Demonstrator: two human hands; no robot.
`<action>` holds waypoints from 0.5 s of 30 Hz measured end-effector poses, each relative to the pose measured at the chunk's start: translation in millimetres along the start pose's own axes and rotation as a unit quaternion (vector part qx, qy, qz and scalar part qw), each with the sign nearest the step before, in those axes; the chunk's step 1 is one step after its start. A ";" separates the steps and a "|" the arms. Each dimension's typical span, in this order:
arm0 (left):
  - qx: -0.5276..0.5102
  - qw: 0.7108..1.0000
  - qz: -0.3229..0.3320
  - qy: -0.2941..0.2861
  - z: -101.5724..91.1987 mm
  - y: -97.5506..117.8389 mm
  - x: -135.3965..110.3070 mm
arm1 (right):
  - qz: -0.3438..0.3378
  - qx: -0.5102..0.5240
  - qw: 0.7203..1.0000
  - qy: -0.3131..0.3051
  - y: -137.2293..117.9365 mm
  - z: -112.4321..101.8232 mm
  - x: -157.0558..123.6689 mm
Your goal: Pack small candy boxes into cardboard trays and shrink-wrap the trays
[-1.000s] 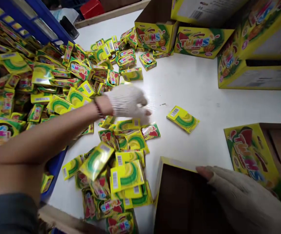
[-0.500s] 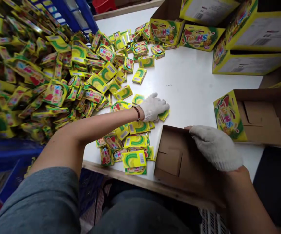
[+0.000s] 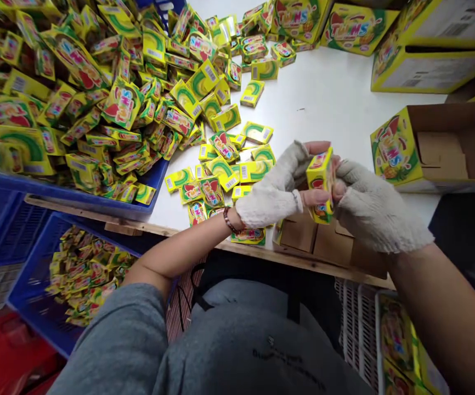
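The left hand [image 3: 276, 189] and right hand [image 3: 371, 206] are gripping at least one yellow carton [image 3: 318, 173] from opposite sides over the near open box [image 3: 334, 244], apparently keeping it steady

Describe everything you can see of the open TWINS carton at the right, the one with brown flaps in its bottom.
The open carton looks like cardboard: plain brown inside, with a glossy yellow-and-green end panel printed with colourful TWINS lettering and a watermelon picture. It lies on the white tabletop, open side up, its lettered end toward the hands. Overlapping flaps line its bottom, and no packs show inside. The picture's edge cuts off its far end. Neither hand touches it; the right hand is nearer.
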State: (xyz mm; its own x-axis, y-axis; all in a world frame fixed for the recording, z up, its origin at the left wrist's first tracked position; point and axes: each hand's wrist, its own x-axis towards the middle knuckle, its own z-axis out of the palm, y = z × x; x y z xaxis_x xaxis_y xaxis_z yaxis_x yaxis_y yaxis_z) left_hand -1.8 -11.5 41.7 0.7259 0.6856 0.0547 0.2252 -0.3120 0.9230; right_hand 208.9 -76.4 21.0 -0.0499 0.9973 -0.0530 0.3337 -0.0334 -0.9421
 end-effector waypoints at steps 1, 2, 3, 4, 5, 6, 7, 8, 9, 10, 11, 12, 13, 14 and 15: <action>0.020 0.999 0.024 0.015 0.0 -7.4 -10.0 | 0.023 -0.012 1.000 -0.011 2.5 -5.1 -3.5; 0.060 0.997 0.039 0.027 -2.6 -15.1 -21.1 | 0.049 -0.025 0.998 -0.027 7.0 -11.4 -7.1; 0.114 0.992 0.043 0.032 -7.2 -22.4 -33.2 | 0.073 -0.044 0.995 -0.048 12.9 -17.8 -10.8; 0.178 0.983 0.034 0.029 -13.0 -28.9 -45.9 | 0.089 -0.076 0.990 -0.074 19.8 -23.1 -14.0; 0.243 0.970 0.014 0.016 -18.9 -34.6 -58.8 | 0.095 -0.112 0.984 -0.099 27.0 -26.2 -16.5; 0.304 0.953 -0.010 0.002 -24.0 -39.4 -71.2 | 0.094 -0.149 0.977 -0.121 34.1 -26.2 -17.8; 0.356 0.934 -0.034 -0.008 -27.6 -43.9 -82.5 | 0.091 -0.186 0.968 -0.142 40.7 -23.1 -18.0; 0.398 0.916 -0.056 -0.013 -29.5 -48.3 -92.3 | 0.089 -0.223 0.957 -0.161 46.3 -16.9 -17.0; 0.429 0.900 -0.075 -0.015 -29.5 -53.0 -100.3 | 0.090 -0.257 0.945 -0.180 50.7 -8.4 -15.2; 0.449 0.889 -0.090 -0.017 -28.2 -58.2 -106.5 | 0.093 -0.286 0.933 -0.199 53.7 1.7 -12.9; 0.461 0.882 -0.101 -0.016 -25.8 -63.8 -111.0 | 0.097 -0.312 0.920 -0.216 55.4 12.4 -10.6; 0.463 0.879 -0.110 -0.013 -23.0 -69.4 -114.2 | 0.098 -0.335 0.908 -0.231 56.0 22.9 -8.8; 0.457 0.882 -0.115 -0.008 -20.1 -74.8 -116.4 | 0.093 -0.359 0.897 -0.243 55.6 32.6 -7.6; 0.440 0.891 -0.114 0.001 -17.5 -79.3 -118.0 | 0.082 -0.382 0.885 -0.251 54.6 40.9 -7.1; 0.412 0.905 -0.107 0.015 -15.3 -82.6 -119.2 | 0.070 -0.404 0.874 -0.260 53.3 47.7 -7.3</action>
State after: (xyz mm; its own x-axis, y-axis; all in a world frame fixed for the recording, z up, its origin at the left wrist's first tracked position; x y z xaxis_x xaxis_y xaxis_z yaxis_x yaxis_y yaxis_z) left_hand -116.8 -57.4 -35.2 0.5937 0.8016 -0.0698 0.7752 -0.5465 0.3169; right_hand 182.2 -88.6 -44.6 -0.3069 0.8160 -0.4898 0.9161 0.1138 -0.3845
